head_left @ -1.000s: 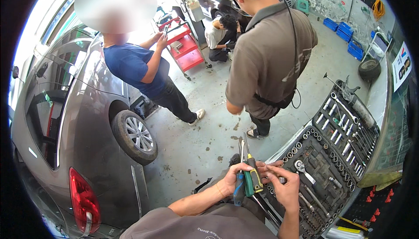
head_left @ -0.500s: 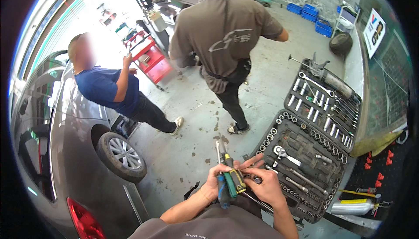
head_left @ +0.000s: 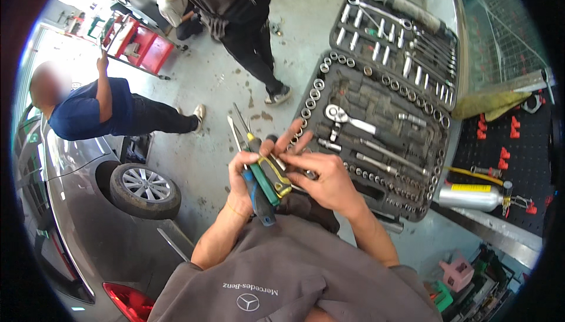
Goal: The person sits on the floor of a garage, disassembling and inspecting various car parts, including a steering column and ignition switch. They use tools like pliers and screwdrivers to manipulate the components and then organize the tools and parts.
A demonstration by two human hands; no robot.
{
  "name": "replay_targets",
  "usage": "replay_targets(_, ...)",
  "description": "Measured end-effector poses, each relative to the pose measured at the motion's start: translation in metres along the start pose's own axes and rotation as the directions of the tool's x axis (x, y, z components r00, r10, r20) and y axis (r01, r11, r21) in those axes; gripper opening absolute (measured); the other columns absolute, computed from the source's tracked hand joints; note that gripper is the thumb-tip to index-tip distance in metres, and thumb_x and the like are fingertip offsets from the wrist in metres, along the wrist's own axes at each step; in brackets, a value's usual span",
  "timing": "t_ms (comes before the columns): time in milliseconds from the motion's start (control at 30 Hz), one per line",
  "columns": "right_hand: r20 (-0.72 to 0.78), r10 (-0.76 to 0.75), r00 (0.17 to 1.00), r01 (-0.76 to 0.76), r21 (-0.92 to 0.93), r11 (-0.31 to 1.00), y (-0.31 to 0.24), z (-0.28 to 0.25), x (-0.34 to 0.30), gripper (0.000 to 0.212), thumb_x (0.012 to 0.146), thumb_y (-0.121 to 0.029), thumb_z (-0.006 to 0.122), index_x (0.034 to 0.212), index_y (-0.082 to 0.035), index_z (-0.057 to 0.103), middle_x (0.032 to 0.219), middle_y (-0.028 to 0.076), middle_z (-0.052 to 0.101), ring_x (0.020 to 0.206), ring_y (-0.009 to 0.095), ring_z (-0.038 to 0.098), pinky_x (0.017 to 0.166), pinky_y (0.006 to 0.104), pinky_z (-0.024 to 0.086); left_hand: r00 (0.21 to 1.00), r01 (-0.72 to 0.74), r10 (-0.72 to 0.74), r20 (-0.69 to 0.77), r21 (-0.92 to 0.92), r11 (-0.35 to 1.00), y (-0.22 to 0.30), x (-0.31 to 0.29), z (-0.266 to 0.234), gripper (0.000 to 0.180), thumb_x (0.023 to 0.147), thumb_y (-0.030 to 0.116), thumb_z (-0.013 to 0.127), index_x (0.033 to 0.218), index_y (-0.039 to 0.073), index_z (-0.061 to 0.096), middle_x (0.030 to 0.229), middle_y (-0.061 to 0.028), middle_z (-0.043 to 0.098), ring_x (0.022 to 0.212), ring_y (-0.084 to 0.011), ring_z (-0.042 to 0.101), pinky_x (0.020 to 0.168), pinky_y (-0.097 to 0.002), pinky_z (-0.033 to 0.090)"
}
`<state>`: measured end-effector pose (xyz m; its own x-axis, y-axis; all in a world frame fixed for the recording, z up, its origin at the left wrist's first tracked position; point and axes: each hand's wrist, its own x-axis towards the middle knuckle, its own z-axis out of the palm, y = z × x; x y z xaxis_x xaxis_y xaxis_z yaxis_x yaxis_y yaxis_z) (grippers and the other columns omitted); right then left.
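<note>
Several screwdrivers are gathered in my left hand [head_left: 240,186], which is closed round them in front of my body. Among them are a blue-and-black handle [head_left: 261,204], a green handle [head_left: 265,185] and a yellow-and-black handle [head_left: 276,178]. Their metal shafts point up and away from me. My right hand [head_left: 323,176] is beside them, thumb and fingers pinched on a small metal piece whose kind I cannot make out. To the right lies an open socket set case [head_left: 388,136], filled with sockets, spanners and a ratchet [head_left: 350,120].
A car [head_left: 76,192] stands at the left, near a wheel [head_left: 146,188]. A person in blue [head_left: 94,107] and one in dark clothes [head_left: 226,4] stand ahead, by a red tool cart [head_left: 144,45]. A silver cylinder [head_left: 471,196] lies at the right by a black pegboard [head_left: 488,139].
My view has tilted down and shifted right, showing more of my shirt and the case. The person in dark clothes has stepped further away. Both my hands keep their hold.
</note>
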<state>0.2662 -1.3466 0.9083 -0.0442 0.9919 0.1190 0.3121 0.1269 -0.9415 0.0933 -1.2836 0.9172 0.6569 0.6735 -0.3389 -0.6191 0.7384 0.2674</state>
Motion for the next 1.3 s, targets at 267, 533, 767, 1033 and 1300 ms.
replay_targets(267,-0.088,0.078,0.993,-0.065,0.140,0.988,-0.002,0.006,-0.004,0.036,0.083,-0.014,0.085,0.116,-0.004,0.077,0.099,0.015,0.077,0.082,0.030,0.074,0.073,0.0373,0.058,0.983,-0.009,0.017,0.185,-0.043,0.999,-0.003,0.003,-0.003,0.009,0.076,0.024,0.066,0.071,0.017,0.067,0.176,-0.0116,0.022,0.162,-0.0350,0.016,0.126,-0.0463,0.023)
replay_targets(533,-0.130,-0.054,0.990,0.060,0.042,0.997,-0.005,0.005,-0.004,0.038,0.082,-0.002,0.085,0.118,0.000,0.076,0.097,0.010,0.077,0.070,0.013,0.063,0.063,0.0291,0.053,0.977,-0.040,0.032,0.211,0.035,0.999,0.001,-0.001,-0.001,0.013,0.078,0.027,0.066,0.068,0.020,0.067,0.177,-0.0156,0.013,0.163,-0.0391,0.008,0.127,-0.0482,0.016)
replay_targets(767,-0.096,0.331,0.939,-0.265,0.413,0.871,0.006,-0.010,0.003,0.032,0.085,-0.017,0.086,0.112,-0.002,0.076,0.069,-0.005,0.063,0.068,0.001,0.055,0.061,0.0226,0.044,0.997,-0.049,0.045,0.067,0.056,0.997,0.011,-0.004,-0.004,0.008,0.076,0.023,0.067,0.073,0.016,0.068,0.173,-0.0197,0.025,0.160,-0.0394,0.022,0.125,-0.0538,0.029)
replay_targets(1033,0.030,0.489,0.872,-0.370,0.693,0.618,0.044,-0.026,0.015,0.030,0.089,-0.014,0.084,0.116,-0.003,0.076,0.076,-0.006,0.058,0.059,0.001,0.047,0.050,0.0195,0.033,0.986,0.143,-0.137,-0.094,0.066,0.987,0.022,-0.004,-0.030,0.023,0.086,0.020,0.059,0.099,0.003,0.069,0.160,-0.0331,0.039,0.149,-0.0450,0.041,0.127,-0.0526,0.030)
replay_targets(1300,0.000,0.379,0.925,-0.378,0.082,0.922,0.029,0.001,0.016,0.038,0.083,-0.024,0.088,0.113,-0.004,0.074,0.082,0.007,0.075,0.073,0.010,0.068,0.069,0.0305,0.054,0.946,0.262,-0.194,-0.258,0.258,0.930,0.019,-0.002,-0.052,0.027,0.092,0.017,0.058,0.109,-0.003,0.066,0.107,-0.0188,0.070,0.104,-0.0305,0.070,0.100,-0.0410,0.056)
